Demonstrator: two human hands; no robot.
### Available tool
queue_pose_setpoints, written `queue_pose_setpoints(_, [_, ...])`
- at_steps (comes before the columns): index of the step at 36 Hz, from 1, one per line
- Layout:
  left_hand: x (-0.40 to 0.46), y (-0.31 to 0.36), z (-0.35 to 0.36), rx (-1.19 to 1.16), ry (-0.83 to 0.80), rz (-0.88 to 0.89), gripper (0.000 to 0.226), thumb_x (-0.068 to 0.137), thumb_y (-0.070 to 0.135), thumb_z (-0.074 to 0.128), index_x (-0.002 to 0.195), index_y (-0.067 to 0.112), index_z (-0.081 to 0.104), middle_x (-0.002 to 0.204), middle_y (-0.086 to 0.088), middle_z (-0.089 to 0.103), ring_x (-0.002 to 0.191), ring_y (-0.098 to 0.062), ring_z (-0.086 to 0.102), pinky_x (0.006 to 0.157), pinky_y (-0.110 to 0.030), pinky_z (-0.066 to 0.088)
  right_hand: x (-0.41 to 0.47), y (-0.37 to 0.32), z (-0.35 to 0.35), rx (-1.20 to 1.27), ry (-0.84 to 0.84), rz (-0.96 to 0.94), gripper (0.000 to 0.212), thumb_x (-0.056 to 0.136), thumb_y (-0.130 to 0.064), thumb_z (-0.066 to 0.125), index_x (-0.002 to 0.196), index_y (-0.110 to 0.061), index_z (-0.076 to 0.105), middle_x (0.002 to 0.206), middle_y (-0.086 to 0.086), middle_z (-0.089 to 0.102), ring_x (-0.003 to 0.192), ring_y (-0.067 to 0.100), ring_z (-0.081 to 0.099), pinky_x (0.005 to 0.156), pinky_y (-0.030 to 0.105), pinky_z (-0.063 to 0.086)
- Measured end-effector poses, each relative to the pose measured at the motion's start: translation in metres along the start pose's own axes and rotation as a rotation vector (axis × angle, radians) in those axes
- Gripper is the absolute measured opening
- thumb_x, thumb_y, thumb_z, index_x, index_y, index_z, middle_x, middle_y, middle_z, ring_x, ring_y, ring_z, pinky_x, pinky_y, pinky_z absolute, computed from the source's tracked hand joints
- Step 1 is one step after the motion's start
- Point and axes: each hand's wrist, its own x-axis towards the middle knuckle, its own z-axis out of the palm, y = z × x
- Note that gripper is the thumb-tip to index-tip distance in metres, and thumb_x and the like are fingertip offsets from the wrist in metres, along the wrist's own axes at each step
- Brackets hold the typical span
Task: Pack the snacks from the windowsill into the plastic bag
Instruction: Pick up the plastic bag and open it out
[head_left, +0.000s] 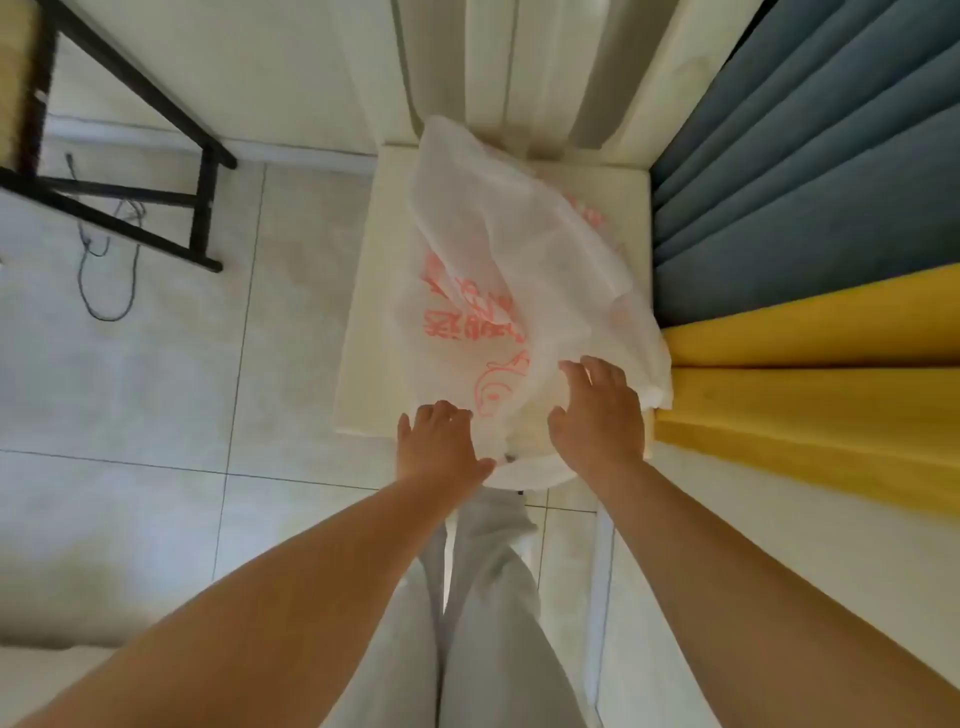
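1. head view: a white translucent plastic bag with red print lay crumpled on a cream windowsill, filling most of its surface from centre toward 12 o'clock.
2. the left hand sat at the bag's near edge, at about 7 o'clock of it, fingers curled down onto the plastic; whether it pinched the film could not be told.
3. the right hand rested at about 5 o'clock of the bag, fingers spread and fairly straight, touching the plastic from above.
4. no snack could be made out through the bag; its contents were too blurred to tell.
5. blue and yellow curtains hung at 3 o'clock of the sill, and a dark table frame stood on the tiled floor at 10 o'clock.
6. pale grey trousers showed at 6 o'clock, between the forearms.
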Motion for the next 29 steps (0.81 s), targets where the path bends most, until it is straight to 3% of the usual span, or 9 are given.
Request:
queue_pose_setpoints(5, [0.026,0.002,0.018,0.077,0.060,0.017,0.066,0.086,0.044,0.058,0.143,0.025,0.029,0.139,0.000,0.035,0.130,-0.021,0.033,0.114,-0.039,0.021,0.034,0.006,0.017,0.012,0.100,-0.048,0.066,0.087,-0.020,0.057,0.144,-0.027,0.024,0.152,0.003,0.023,0.136,0.022,0.027,0.108,0.033,0.031])
queue_pose_setpoints(9, [0.045,0.005,0.024,0.040,0.139,0.016,0.043,0.094,0.036,0.050,0.135,0.030,0.042,0.130,0.002,0.044,0.119,-0.019,0.043,0.103,-0.033,0.032,0.057,0.015,0.028,-0.020,0.246,-0.077,0.075,0.083,-0.020,0.065,0.146,-0.029,0.024,0.148,0.007,0.026,0.127,0.024,0.035,0.098,0.033,0.039])
queue_pose_setpoints(13, [0.057,0.003,0.019,-0.118,0.123,-0.137,0.025,0.094,0.013,0.042,0.114,0.020,0.056,0.100,-0.001,0.058,0.088,-0.021,0.055,0.072,-0.028,0.041,0.074,0.021,0.025,-0.038,0.282,-0.056,0.036,0.087,-0.016,0.059,0.123,-0.024,0.057,0.141,0.004,0.038,0.122,0.025,0.037,0.095,0.033,0.036])
queue_pose_setpoints(15, [0.057,-0.002,0.016,-0.291,0.084,-0.251,0.024,0.092,0.007,0.040,0.108,0.019,0.054,0.090,-0.002,0.059,0.079,-0.023,0.055,0.067,-0.031,0.044,0.078,0.022,0.022,0.006,0.213,-0.041,0.027,0.088,-0.015,0.054,0.113,-0.022,0.063,0.132,0.002,0.048,0.118,0.023,0.041,0.096,0.032,0.034])
queue_pose_setpoints(19, [0.049,-0.009,0.004,-0.459,0.124,-0.315,0.026,0.093,0.008,0.041,0.110,0.020,0.056,0.095,-0.005,0.064,0.080,-0.024,0.058,0.071,-0.034,0.050,0.070,0.014,0.011,0.307,0.042,0.051,0.025,0.095,-0.017,0.043,0.113,-0.014,0.060,0.112,0.007,0.062,0.101,0.026,0.054,0.089,0.035,0.042])
queue_pose_setpoints(22, [0.038,-0.011,-0.020,-0.553,0.165,-0.320,0.035,0.091,0.002,0.038,0.115,0.020,0.055,0.102,-0.007,0.063,0.080,-0.023,0.054,0.067,-0.031,0.045,0.061,0.004,-0.004,0.681,-0.040,0.163,0.017,0.097,-0.017,0.039,0.090,-0.011,0.053,0.089,0.006,0.056,0.076,0.021,0.049,0.069,0.032,0.045])
queue_pose_setpoints(24, [0.029,-0.013,-0.039,-0.590,0.208,-0.329,0.042,0.087,-0.001,0.034,0.115,0.021,0.056,0.103,-0.007,0.063,0.081,-0.025,0.054,0.066,-0.032,0.046,0.054,-0.003,-0.018,0.789,-0.010,0.185,0.023,0.097,-0.015,0.039,0.074,-0.015,0.042,0.074,-0.001,0.045,0.073,0.020,0.044,0.064,0.030,0.041])
queue_pose_setpoints(26, [0.018,-0.014,-0.061,-0.578,0.252,-0.317,0.045,0.085,-0.002,0.034,0.115,0.023,0.055,0.106,-0.008,0.063,0.086,-0.029,0.057,0.071,-0.035,0.050,0.045,-0.011,-0.039,0.788,0.031,0.155,0.020,0.097,-0.015,0.040,0.077,-0.012,0.044,0.073,-0.001,0.044,0.078,0.021,0.043,0.065,0.028,0.032])
queue_pose_setpoints(29, [-0.002,-0.021,-0.088,-0.494,0.333,-0.292,0.043,0.083,-0.003,0.036,0.112,0.023,0.056,0.109,-0.006,0.062,0.093,-0.030,0.057,0.073,-0.033,0.045,0.028,-0.018,-0.074,0.742,0.072,0.085,0.018,0.095,-0.014,0.043,0.099,-0.005,0.058,0.090,0.004,0.054,0.084,0.021,0.047,0.065,0.026,0.030])
